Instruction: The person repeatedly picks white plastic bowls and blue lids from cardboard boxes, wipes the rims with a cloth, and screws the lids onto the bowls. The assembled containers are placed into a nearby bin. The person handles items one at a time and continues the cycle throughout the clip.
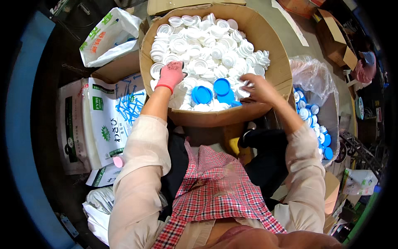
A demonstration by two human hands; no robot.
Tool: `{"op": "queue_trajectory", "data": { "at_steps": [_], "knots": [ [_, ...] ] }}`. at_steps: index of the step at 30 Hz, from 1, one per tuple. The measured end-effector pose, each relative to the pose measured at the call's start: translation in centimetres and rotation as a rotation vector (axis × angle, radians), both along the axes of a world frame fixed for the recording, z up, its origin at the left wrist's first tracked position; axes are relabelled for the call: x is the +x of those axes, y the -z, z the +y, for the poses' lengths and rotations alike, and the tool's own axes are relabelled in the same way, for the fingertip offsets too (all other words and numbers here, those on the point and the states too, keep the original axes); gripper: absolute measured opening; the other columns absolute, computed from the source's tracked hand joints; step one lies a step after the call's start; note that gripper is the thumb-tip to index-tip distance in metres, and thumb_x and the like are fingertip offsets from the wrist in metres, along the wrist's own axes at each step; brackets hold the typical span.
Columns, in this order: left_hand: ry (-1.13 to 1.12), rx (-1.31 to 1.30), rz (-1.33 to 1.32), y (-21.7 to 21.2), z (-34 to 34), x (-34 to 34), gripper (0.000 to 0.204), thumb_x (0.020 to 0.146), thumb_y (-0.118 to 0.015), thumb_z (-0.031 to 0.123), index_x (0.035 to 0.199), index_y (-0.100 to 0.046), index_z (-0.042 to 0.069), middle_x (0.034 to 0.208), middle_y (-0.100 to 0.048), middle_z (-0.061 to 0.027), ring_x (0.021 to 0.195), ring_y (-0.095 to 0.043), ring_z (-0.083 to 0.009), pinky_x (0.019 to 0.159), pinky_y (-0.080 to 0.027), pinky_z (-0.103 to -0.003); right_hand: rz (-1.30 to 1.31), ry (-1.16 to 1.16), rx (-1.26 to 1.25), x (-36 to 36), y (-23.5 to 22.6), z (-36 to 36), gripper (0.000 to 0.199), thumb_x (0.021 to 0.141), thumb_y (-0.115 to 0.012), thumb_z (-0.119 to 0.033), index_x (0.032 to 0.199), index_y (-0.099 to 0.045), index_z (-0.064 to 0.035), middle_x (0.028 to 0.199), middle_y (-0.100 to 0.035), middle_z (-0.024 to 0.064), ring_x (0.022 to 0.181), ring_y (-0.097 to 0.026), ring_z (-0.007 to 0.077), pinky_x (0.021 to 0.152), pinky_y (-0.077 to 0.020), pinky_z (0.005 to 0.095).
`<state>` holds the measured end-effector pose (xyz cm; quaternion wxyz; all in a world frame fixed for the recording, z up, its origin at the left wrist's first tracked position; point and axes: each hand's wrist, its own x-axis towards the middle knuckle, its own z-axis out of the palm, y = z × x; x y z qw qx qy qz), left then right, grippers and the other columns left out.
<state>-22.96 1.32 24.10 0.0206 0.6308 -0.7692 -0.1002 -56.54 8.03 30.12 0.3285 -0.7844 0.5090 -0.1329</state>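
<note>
Sorting caps out of a big cardboard box [265,45] here, and judging from the heap, the trick is probably to pick from the near edge where the blue caps [215,92] sit, at about 6 o'clock in the box, rather than digging through the white caps [207,37] that fill everything from the centre up to 12 o'clock. Keep the fingers light so the loose pile doesn't slide over the blue ones. The left hand [171,74], in a pink glove, rests palm-down on the white caps at roughly 9 o'clock, fingers curled and partly closed; can't tell if it actually has a cap in it. The right hand [258,88] is bare, reaching in over the rim at around 4 o'clock, fingertips pinched narrow among the white caps just right of the blue ones. Both forearms come up from below, elbows bent outward. A plastic bag [319,79] with more blue and white caps sits off at 3 o'clock.
</note>
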Motion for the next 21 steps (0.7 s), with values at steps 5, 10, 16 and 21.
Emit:
{"op": "queue_trajectory", "data": {
  "at_steps": [5, 10, 16, 21],
  "knots": [
    [-0.136, -0.120, 0.335, -5.8, 0.9, -0.9, 0.038, 0.084, -0.063, 0.037, 0.105, -0.062, 0.006, 0.107, -0.066, -0.0161, 0.104, -0.060, -0.0334, 0.086, -0.048, -0.043, 0.098, -0.348, -0.241, 11.3, 11.0, -4.0, 0.035, 0.082, -0.056, -0.004, 0.117, -0.057, -0.0047, 0.113, -0.059, 0.0200, 0.109, -0.056, 0.0371, 0.089, -0.0472, 0.0432],
    [-0.127, 0.023, 0.447, -3.9, 1.5, 3.4, 0.046, 0.083, -0.065, 0.040, 0.109, -0.062, 0.003, 0.107, -0.065, -0.0199, 0.098, -0.062, -0.0344, 0.085, -0.048, -0.042, 0.360, -0.492, -0.297, 15.2, 12.5, -6.6, 0.016, 0.084, -0.051, -0.008, 0.097, -0.060, -0.0031, 0.089, -0.062, 0.0191, 0.087, -0.062, 0.0409, 0.075, -0.0501, 0.0487],
    [-0.102, 0.259, 0.550, -3.6, 1.8, 7.2, 0.068, 0.071, -0.076, 0.044, 0.115, -0.059, -0.005, 0.113, -0.063, -0.0271, 0.096, -0.066, -0.0347, 0.081, -0.052, -0.038, -0.424, -0.142, 0.087, 20.1, 4.2, -7.9, 0.020, 0.084, -0.064, -0.012, 0.101, -0.062, -0.0010, 0.082, -0.066, 0.0129, 0.070, -0.066, 0.0208, 0.059, -0.0515, 0.0372],
    [-0.371, -0.054, 1.450, -5.3, 1.7, 9.7, 0.015, 0.082, -0.067, 0.014, 0.091, -0.066, 0.002, 0.088, -0.066, -0.0086, 0.080, -0.064, -0.0240, 0.068, -0.051, -0.034, -0.068, -0.122, -0.047, 22.6, 10.1, -8.7, 0.050, 0.079, -0.074, -0.027, 0.119, -0.055, -0.0024, 0.101, -0.065, 0.0229, 0.093, -0.063, 0.0357, 0.083, -0.0511, 0.0409]
  ]
}}
